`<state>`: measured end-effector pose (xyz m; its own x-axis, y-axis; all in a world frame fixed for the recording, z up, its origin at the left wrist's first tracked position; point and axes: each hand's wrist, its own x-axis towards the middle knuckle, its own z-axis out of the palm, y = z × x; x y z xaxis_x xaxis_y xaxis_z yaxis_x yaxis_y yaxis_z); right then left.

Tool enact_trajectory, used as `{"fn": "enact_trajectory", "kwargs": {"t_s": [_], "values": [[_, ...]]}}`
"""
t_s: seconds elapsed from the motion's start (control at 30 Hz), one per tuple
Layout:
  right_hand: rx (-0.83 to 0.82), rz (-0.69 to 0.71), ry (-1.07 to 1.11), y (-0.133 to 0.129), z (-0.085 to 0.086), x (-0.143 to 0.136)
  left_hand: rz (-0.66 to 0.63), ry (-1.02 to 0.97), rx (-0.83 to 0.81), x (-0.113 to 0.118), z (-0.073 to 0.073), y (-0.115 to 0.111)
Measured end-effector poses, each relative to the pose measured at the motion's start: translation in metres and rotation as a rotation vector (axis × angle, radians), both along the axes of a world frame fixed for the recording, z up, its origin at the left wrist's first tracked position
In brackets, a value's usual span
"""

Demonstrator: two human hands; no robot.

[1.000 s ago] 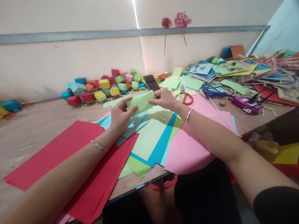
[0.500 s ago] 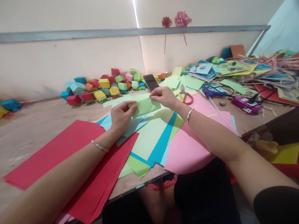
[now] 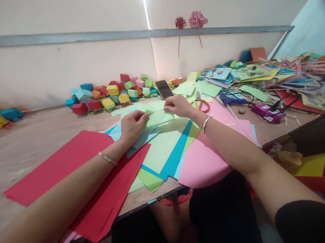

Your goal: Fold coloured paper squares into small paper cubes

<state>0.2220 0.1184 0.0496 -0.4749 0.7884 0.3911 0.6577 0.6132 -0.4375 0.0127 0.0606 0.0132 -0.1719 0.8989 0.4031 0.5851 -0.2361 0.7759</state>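
A small piece of light green paper (image 3: 159, 118) is held at both ends above the table. My left hand (image 3: 133, 127) pinches its left end between thumb and fingers, and my right hand (image 3: 180, 105) grips the right end. A fold seems to run along its upper edge. Underneath spread light green and blue sheets (image 3: 166, 143). Red paper sheets (image 3: 60, 162) lie below my left forearm, and a large pink sheet (image 3: 200, 163) is under my right arm. Scissors with red and yellow handles (image 3: 202, 105) rest just right of my right hand.
Behind my hands lies a dark phone (image 3: 164, 89). Small coloured paper boxes (image 3: 113, 93) are heaped along the wall. To the right are a blue glue gun (image 3: 232, 99), a purple power strip (image 3: 268, 112) and a pile of decorated cards (image 3: 253, 73). Two paper flowers (image 3: 198, 20) hang on the wall.
The green paper has tipped in my hands, and its upper edge now looks folded over. Both hands have turned slightly while staying in nearly the same place.
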Motion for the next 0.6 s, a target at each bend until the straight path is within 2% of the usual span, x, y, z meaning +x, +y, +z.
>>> {"fn": "enact_trajectory", "kwargs": {"t_s": [0.2, 0.43, 0.5, 0.6], "values": [[-0.059, -0.06, -0.337, -0.002, -0.009, -0.004, -0.014, 0.292, -0.081, -0.003, 0.004, 0.001], [-0.087, -0.085, -0.56, -0.008, -0.014, -0.013, -0.119, 0.561, -0.106, -0.011, -0.009, 0.012], [-0.09, -0.077, -0.575, -0.008, -0.013, -0.014, -0.148, 0.576, -0.066, -0.013, -0.012, 0.015], [-0.091, -0.069, -0.578, -0.008, -0.012, -0.013, -0.25, 0.652, 0.125, -0.015, -0.015, 0.019]]}}
